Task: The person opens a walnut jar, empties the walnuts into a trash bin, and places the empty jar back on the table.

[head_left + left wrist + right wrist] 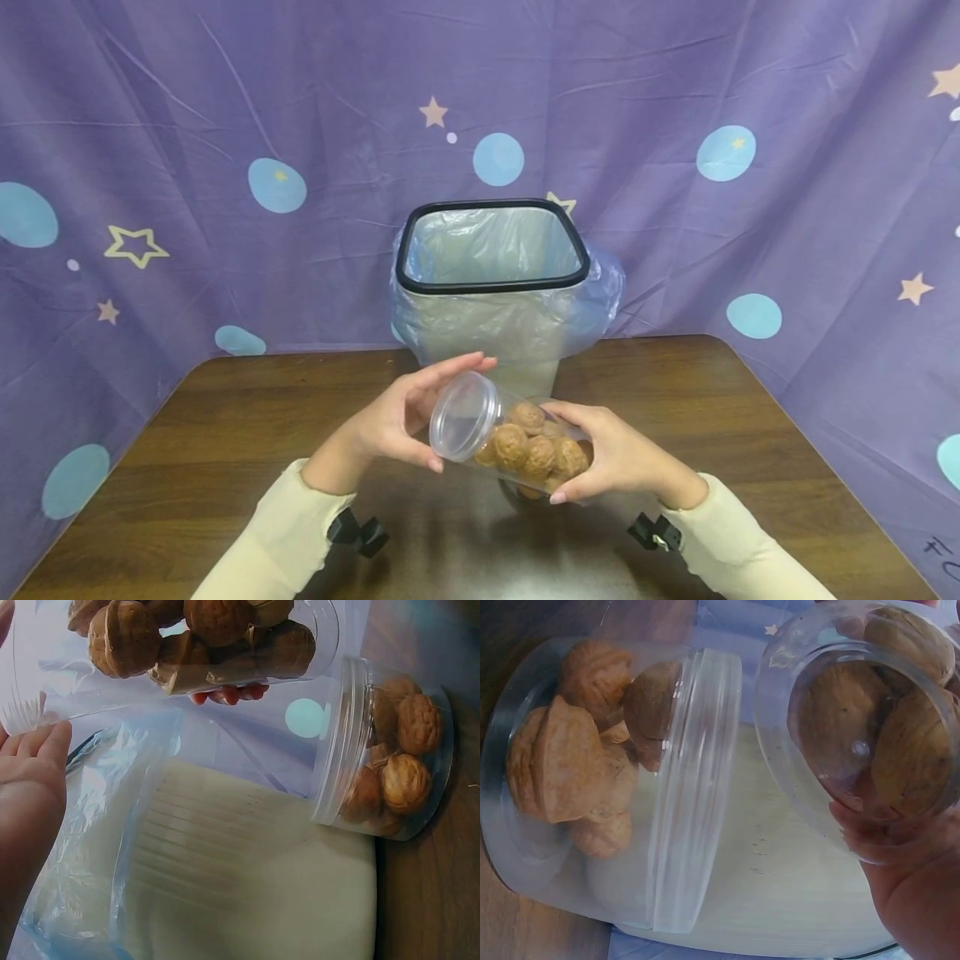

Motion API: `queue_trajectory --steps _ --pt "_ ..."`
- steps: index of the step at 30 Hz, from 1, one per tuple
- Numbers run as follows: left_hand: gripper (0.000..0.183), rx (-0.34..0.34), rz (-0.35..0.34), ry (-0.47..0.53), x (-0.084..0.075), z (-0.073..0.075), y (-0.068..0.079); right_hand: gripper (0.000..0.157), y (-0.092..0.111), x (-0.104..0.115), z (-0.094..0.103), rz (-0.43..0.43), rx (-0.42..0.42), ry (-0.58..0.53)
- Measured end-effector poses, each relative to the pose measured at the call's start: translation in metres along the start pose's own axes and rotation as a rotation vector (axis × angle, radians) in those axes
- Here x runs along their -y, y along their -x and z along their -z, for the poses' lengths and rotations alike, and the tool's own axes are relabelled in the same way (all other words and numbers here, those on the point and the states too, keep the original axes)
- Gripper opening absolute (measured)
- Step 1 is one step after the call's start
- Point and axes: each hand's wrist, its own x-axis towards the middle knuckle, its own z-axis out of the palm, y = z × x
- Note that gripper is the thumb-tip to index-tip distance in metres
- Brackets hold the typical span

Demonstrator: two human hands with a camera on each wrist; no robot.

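My right hand point(611, 450) grips a clear plastic jar point(525, 446) of walnuts round its base end. The jar is held tilted above the table, its clear lid point(459, 417) toward the left. My left hand point(397, 417) is at the lid, thumb and fingers spread on either side of it, fingers fairly straight; firm contact cannot be told. A second lidded jar point(352, 742) with walnuts point(405, 784) stands upright on the table below. In the head view the held jar mostly hides it.
A pale trash bin point(534, 379) with a black rim point(491, 288) and a translucent bluish bag point(600, 292) stands at the table's back edge. The brown wooden table point(247, 433) spreads to both sides. A purple patterned curtain point(337, 100) hangs behind and around.
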Motion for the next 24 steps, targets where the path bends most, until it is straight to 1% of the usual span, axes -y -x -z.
queue_trajectory --steps 6,12,14,17,21,24 --pt "0.093 -0.018 -0.005 0.002 0.0 -0.001 0.0 0.081 0.0 0.001 0.001 0.01 0.003 0.001" --pt "0.094 -0.059 -0.018 -0.002 0.0 -0.003 0.001 0.082 0.0 0.003 0.003 0.008 -0.008 0.011" --pt "0.096 -0.088 -0.01 -0.007 -0.001 -0.005 0.001 0.082 0.0 0.003 0.003 0.004 -0.015 0.024" --pt "0.094 -0.146 0.026 -0.018 -0.003 -0.008 0.003 0.082 0.0 0.003 0.004 -0.003 -0.027 0.034" --pt "0.093 -0.22 0.076 -0.014 -0.004 -0.011 0.005 0.08 -0.001 0.003 0.004 -0.015 -0.04 0.036" --pt "0.092 -0.265 0.093 0.001 -0.003 -0.014 0.006 0.081 -0.001 0.004 0.004 -0.02 -0.053 0.052"
